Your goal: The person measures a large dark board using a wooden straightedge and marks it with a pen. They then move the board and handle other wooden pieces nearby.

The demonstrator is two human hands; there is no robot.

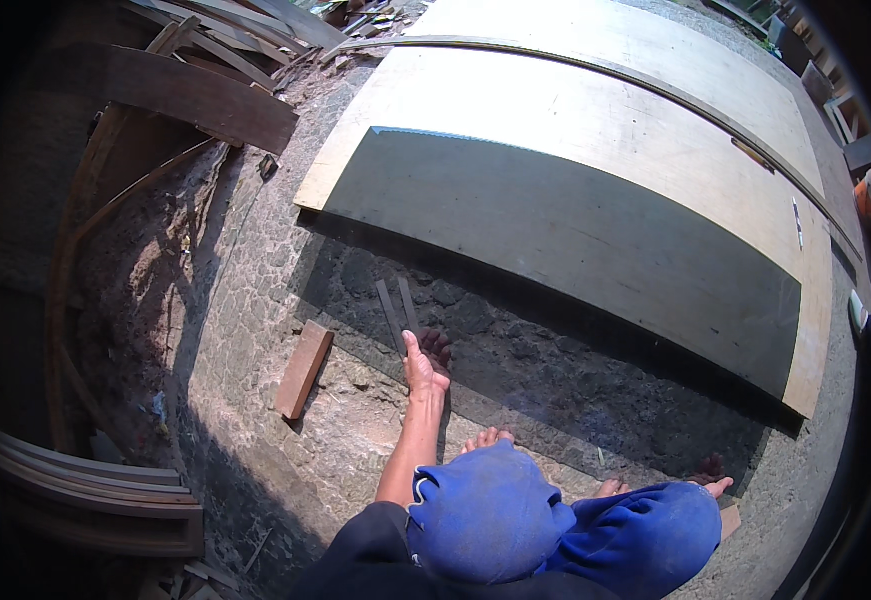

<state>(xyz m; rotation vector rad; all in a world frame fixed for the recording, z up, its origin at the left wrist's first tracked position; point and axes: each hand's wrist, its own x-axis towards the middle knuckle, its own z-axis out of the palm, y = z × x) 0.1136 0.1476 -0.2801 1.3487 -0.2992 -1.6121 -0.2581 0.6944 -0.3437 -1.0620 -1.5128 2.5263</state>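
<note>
A large dark tinted glass sheet (575,250) lies with its far part over a pale wooden board (345,165); its near part reaches out above the rough ground. My left hand (425,370) grips the near edge left of the middle, thumb on top, the fingers showing dimly through the sheet. At the near right corner my right hand (719,487) holds the same edge; its thumb shows, and the rest is partly hidden by my knee. Two narrow strips (392,315) show in the sheet close to my left thumb; whether they lie under it or are reflected I cannot tell.
A reddish wooden block (304,370) lies left of my left hand. Along the board runs a long thin strip (595,65), with a pen (798,222) nearer the right edge. Curved wooden pieces (95,480) and scrap wood stand at left. An orange container (870,200) is far right.
</note>
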